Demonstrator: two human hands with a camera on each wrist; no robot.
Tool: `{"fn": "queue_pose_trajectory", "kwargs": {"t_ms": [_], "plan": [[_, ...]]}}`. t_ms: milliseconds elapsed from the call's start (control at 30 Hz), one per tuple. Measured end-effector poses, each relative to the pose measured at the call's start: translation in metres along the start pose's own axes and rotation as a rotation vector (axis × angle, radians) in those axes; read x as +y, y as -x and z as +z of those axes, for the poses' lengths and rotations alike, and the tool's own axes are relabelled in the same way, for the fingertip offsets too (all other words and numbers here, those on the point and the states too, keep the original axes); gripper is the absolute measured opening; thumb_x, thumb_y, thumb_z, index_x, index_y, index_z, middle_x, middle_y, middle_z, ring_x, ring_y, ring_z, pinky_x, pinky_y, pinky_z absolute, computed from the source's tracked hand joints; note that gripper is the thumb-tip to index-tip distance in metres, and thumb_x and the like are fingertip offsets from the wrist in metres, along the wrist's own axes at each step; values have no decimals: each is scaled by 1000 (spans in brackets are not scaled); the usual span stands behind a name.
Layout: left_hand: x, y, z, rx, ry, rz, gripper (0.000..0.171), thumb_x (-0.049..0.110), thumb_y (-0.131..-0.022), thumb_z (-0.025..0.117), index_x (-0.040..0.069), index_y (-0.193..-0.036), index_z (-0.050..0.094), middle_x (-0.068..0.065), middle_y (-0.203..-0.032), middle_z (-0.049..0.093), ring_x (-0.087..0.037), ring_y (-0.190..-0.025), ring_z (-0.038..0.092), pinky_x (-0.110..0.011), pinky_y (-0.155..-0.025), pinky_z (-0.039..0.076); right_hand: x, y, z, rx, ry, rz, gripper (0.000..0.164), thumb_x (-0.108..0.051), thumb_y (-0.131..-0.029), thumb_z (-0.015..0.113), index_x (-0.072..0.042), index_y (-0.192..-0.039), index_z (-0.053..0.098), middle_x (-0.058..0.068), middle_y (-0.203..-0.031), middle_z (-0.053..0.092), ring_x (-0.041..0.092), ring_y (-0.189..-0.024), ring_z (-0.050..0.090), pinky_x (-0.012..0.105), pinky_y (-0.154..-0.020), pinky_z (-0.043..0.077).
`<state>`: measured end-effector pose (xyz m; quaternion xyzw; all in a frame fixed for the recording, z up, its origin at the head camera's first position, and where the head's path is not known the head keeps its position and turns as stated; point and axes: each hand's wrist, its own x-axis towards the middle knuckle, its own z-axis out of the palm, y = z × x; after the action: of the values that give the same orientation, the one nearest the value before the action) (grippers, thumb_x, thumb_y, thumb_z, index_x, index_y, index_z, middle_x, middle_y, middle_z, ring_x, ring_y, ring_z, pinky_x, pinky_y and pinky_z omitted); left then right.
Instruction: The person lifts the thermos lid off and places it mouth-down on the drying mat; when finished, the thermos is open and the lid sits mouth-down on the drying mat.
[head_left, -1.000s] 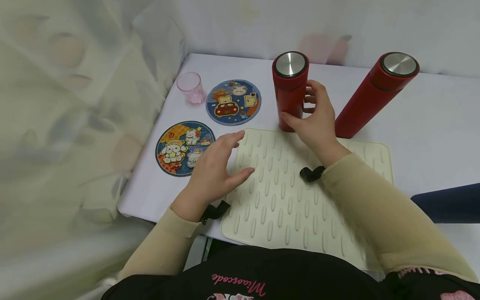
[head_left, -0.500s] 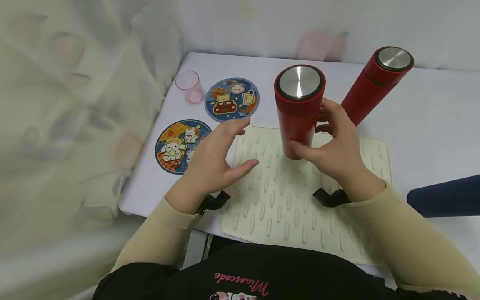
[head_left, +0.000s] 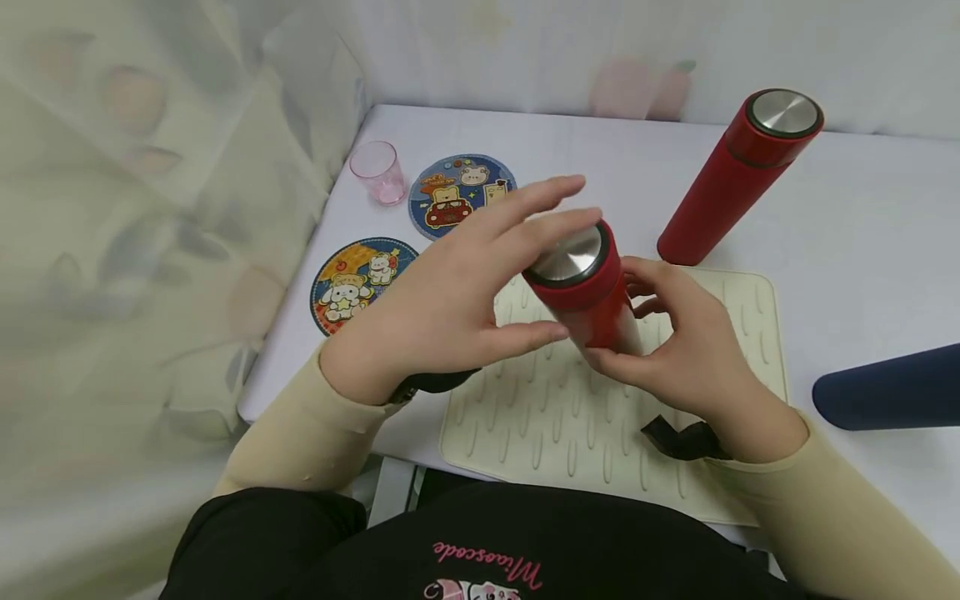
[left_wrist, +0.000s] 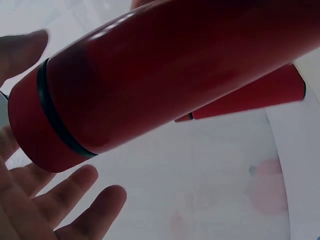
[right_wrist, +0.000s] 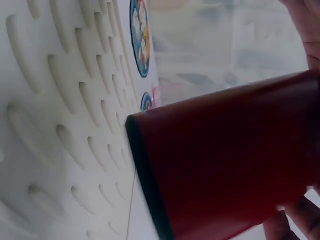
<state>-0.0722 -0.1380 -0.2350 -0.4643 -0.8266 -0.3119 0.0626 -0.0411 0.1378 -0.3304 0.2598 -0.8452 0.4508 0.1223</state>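
Two hands at a red flask [head_left: 609, 318] above a ribbed mat [head_left: 540, 417] on a white table [head_left: 592, 150]. The right hand [head_left: 682, 350] holds the flask low on its body, its grip curled, thumb opposite fingers; this low hold presumably leaves the steel-topped lid [head_left: 572, 257] free. The flask tilts toward the left hand [head_left: 450, 292], and its base appears lifted off the mat in the right wrist view. The left grip is spread, with straight fingers over the lid and the thumb below on the near side, apparently to span its width; contact cannot be told.

A second red flask [head_left: 731, 187] stands just beyond the mat's far edge, apart from both hands. Two round coasters, one nearer [head_left: 348, 287] and one farther [head_left: 446, 200], lie left of the mat, the farther beside a pink glass [head_left: 381, 171]. A dark blue cylinder [head_left: 892, 392], cut off by the frame, lies or stands at right.
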Motion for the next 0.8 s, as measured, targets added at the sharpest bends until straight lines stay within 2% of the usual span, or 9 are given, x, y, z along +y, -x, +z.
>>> {"fn": "queue_pose_trajectory", "kwargs": {"t_ms": [133, 300, 467, 567, 667, 800], "plan": [[6, 4, -2, -108, 62, 35, 76, 23, -94, 90, 9, -160, 56, -12, -175, 42, -23, -161, 42, -39, -127, 41, -5, 8, -5, -38, 62, -44, 90, -8, -68, 100, -7, -150, 64, 8, -133, 75, 22, -111, 72, 11, -89, 51], [11, 10, -7, -192, 47, 67, 72, 14, -93, 89, 13, -159, 60, -10, -171, 48, -21, -157, 48, -38, -122, 47, -9, 15, -8, -88, 94, -88, 92, -9, -63, 103, -8, -147, 66, 5, -127, 77, 20, -108, 72, 11, -87, 53], [14, 14, -17, -266, 64, 59, 63, 0, -94, 77, 14, -154, 65, -7, -163, 56, -17, -140, 58, -34, -108, 54, -9, 20, -8, -126, 122, -119, 93, -11, -61, 106, -9, -146, 68, 4, -127, 78, 15, -103, 70, 11, -86, 51], [15, 15, -22, -302, 57, 57, 59, -6, -92, 71, 14, -148, 68, -6, -157, 61, -17, -136, 60, -33, -107, 54, -10, 21, -7, -139, 152, -142, 91, -13, -61, 106, -9, -144, 69, 3, -126, 79, 15, -102, 71, 11, -87, 50], [16, 16, -24, -324, 28, 51, 56, -4, -91, 75, 14, -144, 70, -5, -152, 64, -18, -138, 60, -34, -111, 53, -11, 23, -7, -142, 188, -158, 91, -15, -61, 106, -10, -144, 69, 3, -126, 79, 18, -105, 73, 20, -86, 56], [17, 17, -22, -297, -14, 25, 55, 11, -90, 89, 14, -142, 71, -2, -143, 68, -16, -129, 64, -35, -107, 56, -13, 25, -6, -128, 234, -165, 89, -17, -61, 105, -11, -143, 70, 4, -122, 79, 22, -107, 74, 43, -80, 64]]}}
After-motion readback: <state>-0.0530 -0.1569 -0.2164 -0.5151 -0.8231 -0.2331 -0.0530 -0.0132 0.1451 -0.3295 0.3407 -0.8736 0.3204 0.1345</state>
